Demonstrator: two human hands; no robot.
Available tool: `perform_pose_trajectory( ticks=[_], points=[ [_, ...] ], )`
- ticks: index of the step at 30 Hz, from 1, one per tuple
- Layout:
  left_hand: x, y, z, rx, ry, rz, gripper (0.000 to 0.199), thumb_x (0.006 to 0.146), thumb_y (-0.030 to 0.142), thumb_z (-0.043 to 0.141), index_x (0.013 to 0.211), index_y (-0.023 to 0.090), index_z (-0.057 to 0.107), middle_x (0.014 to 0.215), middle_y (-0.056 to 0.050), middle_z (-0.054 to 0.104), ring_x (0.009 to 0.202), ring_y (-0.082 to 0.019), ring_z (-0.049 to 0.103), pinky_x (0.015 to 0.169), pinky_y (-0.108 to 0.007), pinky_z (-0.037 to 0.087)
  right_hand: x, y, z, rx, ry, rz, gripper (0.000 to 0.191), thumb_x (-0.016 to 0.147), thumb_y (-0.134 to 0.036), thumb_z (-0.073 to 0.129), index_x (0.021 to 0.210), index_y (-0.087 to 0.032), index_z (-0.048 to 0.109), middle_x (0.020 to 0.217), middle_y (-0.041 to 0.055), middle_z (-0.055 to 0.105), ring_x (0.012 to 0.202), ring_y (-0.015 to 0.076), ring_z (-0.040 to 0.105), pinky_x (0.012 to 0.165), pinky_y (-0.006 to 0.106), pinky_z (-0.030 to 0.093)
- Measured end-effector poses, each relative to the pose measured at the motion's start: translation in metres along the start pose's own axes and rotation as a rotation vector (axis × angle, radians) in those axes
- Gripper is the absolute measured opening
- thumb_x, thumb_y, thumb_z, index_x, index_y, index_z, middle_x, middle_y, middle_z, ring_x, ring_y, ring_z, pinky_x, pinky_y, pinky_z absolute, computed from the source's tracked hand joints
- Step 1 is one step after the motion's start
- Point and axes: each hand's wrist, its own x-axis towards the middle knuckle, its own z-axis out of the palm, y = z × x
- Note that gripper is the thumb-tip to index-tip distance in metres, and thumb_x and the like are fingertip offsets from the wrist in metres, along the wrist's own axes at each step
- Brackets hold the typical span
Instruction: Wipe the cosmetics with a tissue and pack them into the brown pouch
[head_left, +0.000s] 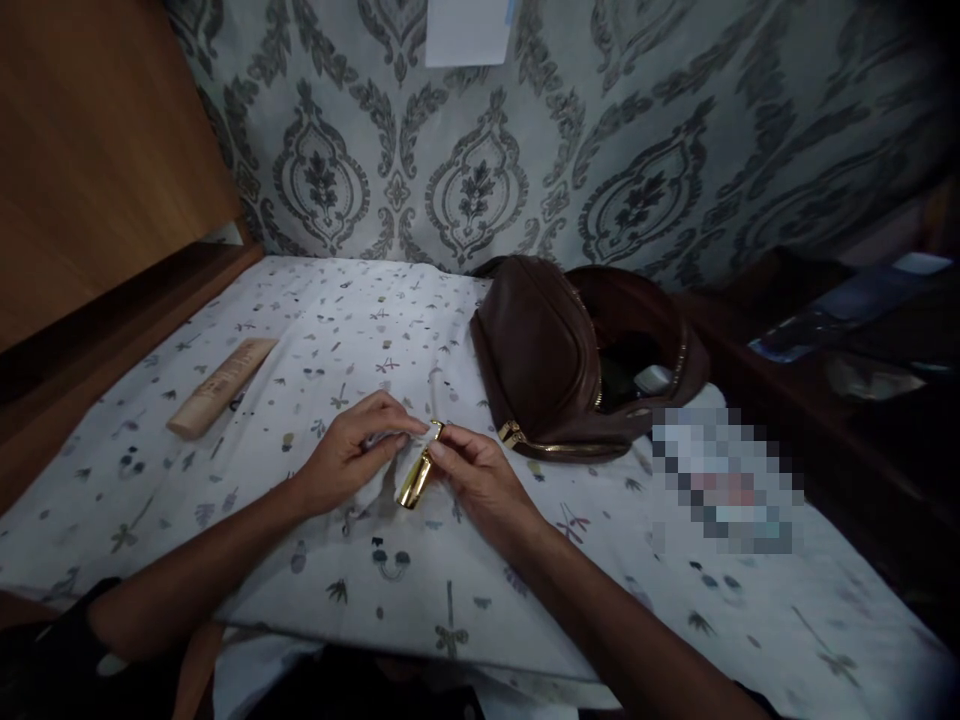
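Note:
My right hand [480, 475] grips a shiny gold tube [415, 484] that looks like a lipstick case, tilted with its lower end toward me. My left hand [356, 450] is closed in a pinch on a thin white wipe or tissue [375, 487], which hangs below its fingers beside the tube. The left index fingertip reaches the upper end of the tube, close to the right thumb. What lies right between the fingertips is too small to make out.
On the patterned white cloth [450, 560] lies a beige squeeze tube [223, 388] at left. An unzipped brown bag [536, 350] stands to the right of my hands, a pixelated item [727, 485] beside it. A wooden cabinet [112, 150] borders the left; patterned wallpaper [480, 180] rises behind.

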Motion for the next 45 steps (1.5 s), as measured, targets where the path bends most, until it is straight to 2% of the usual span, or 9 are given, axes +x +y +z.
perform_pose_trajectory(
  ticks=[8,13,18,21,26,31,34,41,45],
  points=[
    [0.002,0.003,-0.007,-0.094,-0.171,-0.021,0.025,0.095,0.014,0.048,0.101,0.022,0.071,0.094,-0.004,0.057,0.086,-0.013,0.057,0.075,-0.026,0.047,0.002,-0.007,0.0,0.133,0.104,-0.019,0.031,0.066,-0.041,0.084,0.082,-0.019,0.071,0.081,0.0012,0.062,0.073,0.0123,0.053,0.065,0.024,0.045],
    [0.001,0.006,-0.011,-0.098,-0.206,-0.058,0.024,0.093,0.016,0.049,0.096,0.023,0.072,0.094,-0.005,0.056,0.087,-0.014,0.057,0.077,-0.027,0.047,0.003,-0.011,-0.003,0.197,0.157,-0.041,0.03,0.068,-0.038,0.084,0.082,-0.017,0.069,0.08,0.0012,0.062,0.074,0.012,0.055,0.068,0.023,0.048],
    [0.001,0.007,-0.008,-0.027,-0.149,-0.026,0.017,0.092,0.023,0.056,0.107,0.023,0.065,0.1,-0.005,0.056,0.096,-0.018,0.057,0.084,-0.033,0.048,0.004,-0.013,-0.003,0.225,0.203,-0.056,0.031,0.065,-0.038,0.086,0.078,-0.018,0.066,0.08,-0.0003,0.06,0.074,0.0109,0.055,0.066,0.021,0.049],
    [0.0,0.005,-0.002,0.104,-0.1,0.049,0.033,0.087,0.027,0.066,0.118,0.024,0.056,0.105,-0.006,0.057,0.101,-0.021,0.056,0.088,-0.035,0.047,0.004,-0.013,-0.003,0.244,0.215,-0.043,0.033,0.062,-0.039,0.087,0.076,-0.018,0.065,0.08,-0.0004,0.062,0.075,0.0112,0.057,0.068,0.022,0.051],
    [-0.005,0.001,0.001,0.165,-0.067,0.008,0.028,0.094,0.026,0.054,0.122,0.021,0.052,0.106,-0.007,0.061,0.096,-0.019,0.059,0.083,-0.031,0.047,0.002,-0.011,-0.003,0.242,0.159,0.005,0.035,0.064,-0.036,0.087,0.082,-0.019,0.063,0.077,-0.0014,0.067,0.072,0.0116,0.063,0.066,0.023,0.051],
    [-0.004,0.003,-0.004,0.132,-0.001,-0.21,0.024,0.099,0.033,0.044,0.113,0.018,0.057,0.093,-0.003,0.064,0.081,-0.016,0.061,0.075,-0.026,0.046,0.0,-0.009,-0.002,0.127,0.095,-0.007,0.037,0.069,-0.042,0.083,0.093,-0.02,0.064,0.074,0.0002,0.069,0.068,0.0141,0.066,0.056,0.022,0.045],
    [-0.002,0.003,-0.005,0.112,0.048,-0.263,0.026,0.099,0.037,0.043,0.107,0.018,0.059,0.084,-0.001,0.063,0.073,-0.014,0.058,0.07,-0.025,0.045,-0.001,-0.009,-0.001,0.073,0.076,-0.02,0.034,0.072,-0.042,0.08,0.093,-0.019,0.067,0.078,0.002,0.071,0.069,0.0142,0.065,0.055,0.023,0.043],
    [-0.001,0.0,-0.005,0.232,0.127,-0.241,0.029,0.099,0.034,0.041,0.083,0.017,0.058,0.071,0.001,0.058,0.065,-0.013,0.054,0.063,-0.025,0.041,-0.003,-0.007,0.001,-0.079,0.003,-0.018,0.035,0.073,-0.048,0.078,0.087,-0.019,0.063,0.076,0.0033,0.074,0.06,0.0135,0.064,0.051,0.023,0.04],
    [-0.002,0.002,-0.005,0.44,0.129,-0.085,0.023,0.099,0.026,0.043,0.085,0.017,0.06,0.076,-0.001,0.061,0.069,-0.014,0.056,0.066,-0.027,0.043,-0.004,-0.006,0.002,-0.103,-0.02,0.026,0.039,0.075,-0.054,0.074,0.086,-0.02,0.058,0.071,0.0028,0.073,0.057,0.0142,0.064,0.051,0.024,0.04]
  ],
)
